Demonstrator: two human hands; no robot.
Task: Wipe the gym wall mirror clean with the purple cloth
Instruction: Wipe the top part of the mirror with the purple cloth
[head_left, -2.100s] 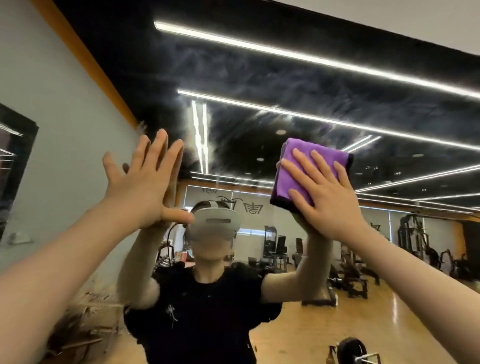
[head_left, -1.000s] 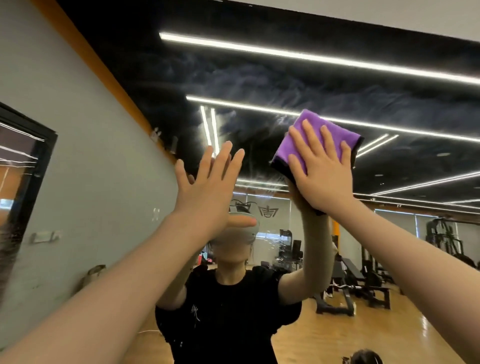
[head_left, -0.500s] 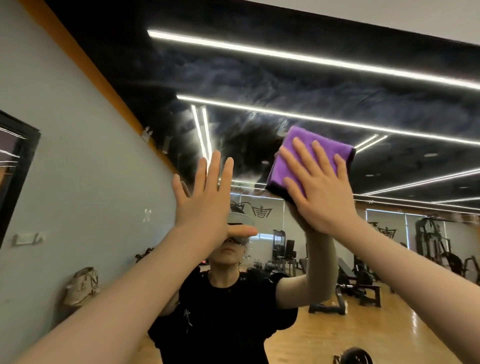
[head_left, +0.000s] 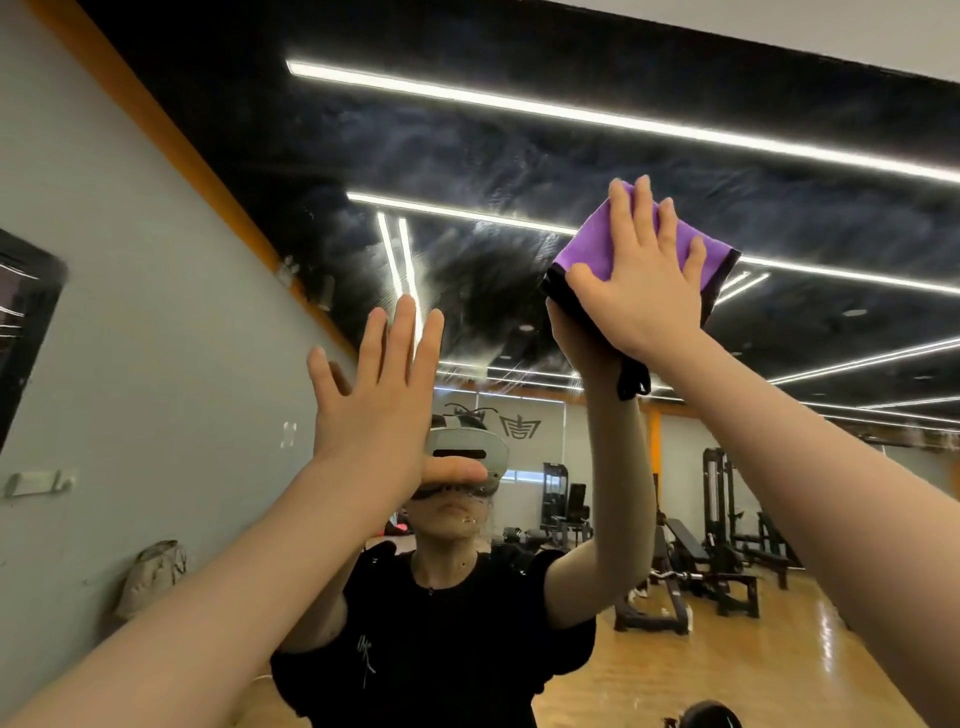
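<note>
Purple cloth (head_left: 602, 244) shifted right, right hand (head_left: 641, 291) pressing

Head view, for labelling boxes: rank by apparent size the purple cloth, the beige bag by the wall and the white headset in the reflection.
1. Folded purple cloth
2. Beige bag and white headset: similar, unranked.

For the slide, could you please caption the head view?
Right hand presses a purple cloth flat against the smeared gym wall mirror; left hand braces open on the glass.
</note>
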